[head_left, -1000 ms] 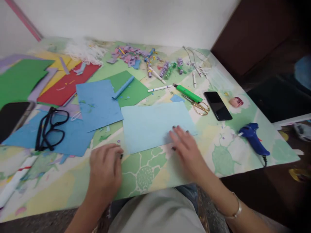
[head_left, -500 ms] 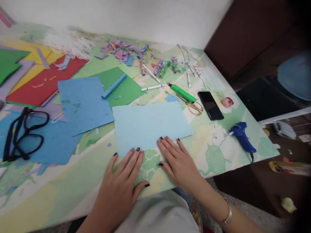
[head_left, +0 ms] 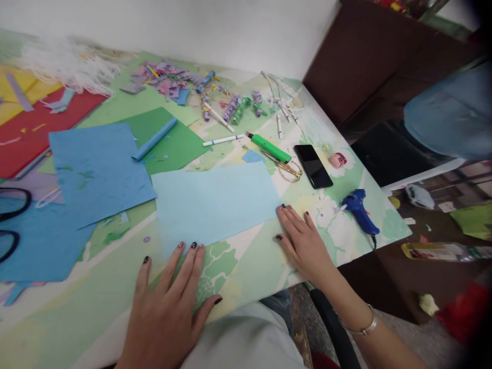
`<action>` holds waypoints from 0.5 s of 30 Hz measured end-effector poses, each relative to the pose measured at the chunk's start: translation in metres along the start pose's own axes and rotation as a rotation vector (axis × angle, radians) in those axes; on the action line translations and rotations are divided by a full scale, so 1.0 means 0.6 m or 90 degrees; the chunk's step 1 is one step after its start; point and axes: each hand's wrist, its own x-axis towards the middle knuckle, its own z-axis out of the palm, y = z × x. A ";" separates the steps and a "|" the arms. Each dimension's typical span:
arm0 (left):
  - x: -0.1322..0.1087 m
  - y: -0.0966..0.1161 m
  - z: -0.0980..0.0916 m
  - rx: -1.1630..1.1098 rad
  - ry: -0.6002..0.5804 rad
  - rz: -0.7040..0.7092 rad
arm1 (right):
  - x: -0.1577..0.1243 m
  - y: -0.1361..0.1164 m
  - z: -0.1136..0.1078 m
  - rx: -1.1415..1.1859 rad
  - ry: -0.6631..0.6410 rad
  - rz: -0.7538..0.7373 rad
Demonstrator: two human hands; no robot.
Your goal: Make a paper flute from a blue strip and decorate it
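A light blue sheet of paper (head_left: 215,202) lies flat on the patterned tablecloth (head_left: 246,266) in front of me. My left hand (head_left: 169,297) rests with spread fingers, its fingertips at the sheet's near left edge. At the near right corner of the sheet lies my right hand (head_left: 303,243), fingers stretched out, holding nothing. Beyond the sheet are a green utility knife (head_left: 270,147) and gold-handled scissors (head_left: 289,171), which the knife partly covers. A black phone (head_left: 313,166) lies to the right of them.
A blue glue gun (head_left: 360,212) lies near the table's right edge. On the left are blue paper (head_left: 102,171), a red sheet (head_left: 23,136) and black glasses (head_left: 13,223), partly cut off. Paper scraps (head_left: 167,79), curled strips and white sticks lie at the back.
My right hand has slid right along the sheet's near edge to its corner. My left hand stays by the near left edge. The view has shifted right, cutting off part of the glasses.
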 end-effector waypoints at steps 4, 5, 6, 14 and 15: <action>-0.007 0.004 -0.001 0.019 -0.001 -0.033 | -0.004 0.003 -0.001 -0.007 0.004 0.028; -0.011 0.003 -0.001 0.027 -0.001 -0.043 | -0.005 0.002 -0.001 -0.008 0.006 0.027; -0.016 0.002 -0.001 0.035 0.002 -0.051 | -0.005 0.003 0.000 -0.008 0.008 0.025; -0.043 -0.029 -0.016 0.074 0.057 -0.027 | -0.004 0.002 0.005 -0.008 0.031 0.010; -0.040 -0.034 -0.019 0.075 0.063 -0.007 | -0.003 -0.007 0.004 -0.011 0.035 0.008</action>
